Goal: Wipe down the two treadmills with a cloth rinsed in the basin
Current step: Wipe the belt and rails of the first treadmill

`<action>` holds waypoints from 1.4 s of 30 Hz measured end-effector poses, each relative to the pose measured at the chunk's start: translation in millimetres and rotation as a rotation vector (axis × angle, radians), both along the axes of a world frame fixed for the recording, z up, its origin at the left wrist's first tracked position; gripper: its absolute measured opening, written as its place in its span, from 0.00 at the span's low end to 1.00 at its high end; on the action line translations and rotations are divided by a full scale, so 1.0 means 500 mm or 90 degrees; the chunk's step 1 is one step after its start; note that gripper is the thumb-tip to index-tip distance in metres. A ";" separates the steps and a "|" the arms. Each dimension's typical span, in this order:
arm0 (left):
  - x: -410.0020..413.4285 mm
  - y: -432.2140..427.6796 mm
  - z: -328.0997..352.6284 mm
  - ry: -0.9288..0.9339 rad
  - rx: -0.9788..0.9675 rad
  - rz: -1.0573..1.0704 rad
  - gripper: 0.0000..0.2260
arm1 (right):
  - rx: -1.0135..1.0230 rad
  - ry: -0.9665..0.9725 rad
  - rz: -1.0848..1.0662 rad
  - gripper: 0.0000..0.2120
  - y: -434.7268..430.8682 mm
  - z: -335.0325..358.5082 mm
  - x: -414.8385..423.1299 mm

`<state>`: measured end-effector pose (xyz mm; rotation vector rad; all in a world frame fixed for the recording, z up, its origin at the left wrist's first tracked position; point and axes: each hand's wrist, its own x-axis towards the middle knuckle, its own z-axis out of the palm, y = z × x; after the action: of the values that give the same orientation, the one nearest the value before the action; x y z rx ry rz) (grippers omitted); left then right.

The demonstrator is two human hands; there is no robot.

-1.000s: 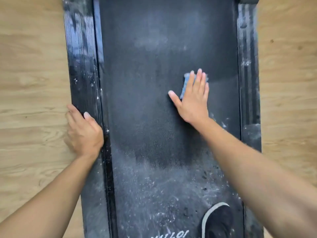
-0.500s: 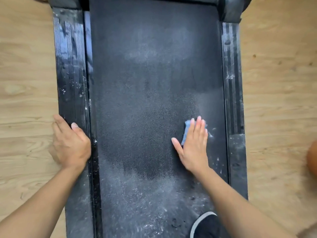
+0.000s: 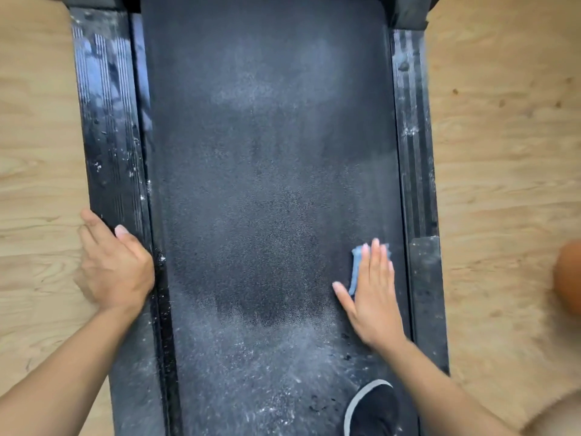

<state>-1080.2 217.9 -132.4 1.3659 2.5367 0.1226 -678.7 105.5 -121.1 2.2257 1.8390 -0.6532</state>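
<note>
- treadmill belt (image 3: 267, 184) looks half clean to me. where is the cloth (image 3: 354, 269) right now?
- on the belt, near its right edge, just beside the right side rail (image 3: 415, 152). the right hand (image 3: 374, 297) lies flat on top of it, fingers straight and together, thumb out to the side. that grip is open: it presses, it doesn't pinch. only a blue strip of cloth shows past the fingers.
- and the left hand (image 3: 116, 269)?
- it rests on the outer edge of the left side rail (image 3: 107, 136), fingers fairly straight, holding nothing. i read it as a brace.
- so how do i do this stroke well?
- i'd press through the whole palm so the cloth moves with the hand and doesn't bunch. work in straight lanes along the belt, each overlapping its neighbour. the white dusty residue (image 3: 251, 372) is thickest at the near end, by the shoe (image 3: 374, 410), so that patch probably needs the most passes, and the foot will have to shift off it.
- what could spoil it?
- a loaded cloth only smears grit around, so i'd rinse it once it greys. the basin isn't clearly in view: an orange round thing (image 3: 569, 275) sits on the wooden floor (image 3: 503, 152) at the right, too blurred to name. both rails carry white flecks too, so they look undone.
</note>
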 end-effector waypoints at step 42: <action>0.001 0.004 -0.003 -0.019 0.001 -0.014 0.27 | -0.028 0.053 -0.044 0.59 0.449 -0.007 0.010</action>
<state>-1079.9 219.8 -134.1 1.3815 2.4976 0.1406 -673.5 330.1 -124.5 2.2757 1.7725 -0.8019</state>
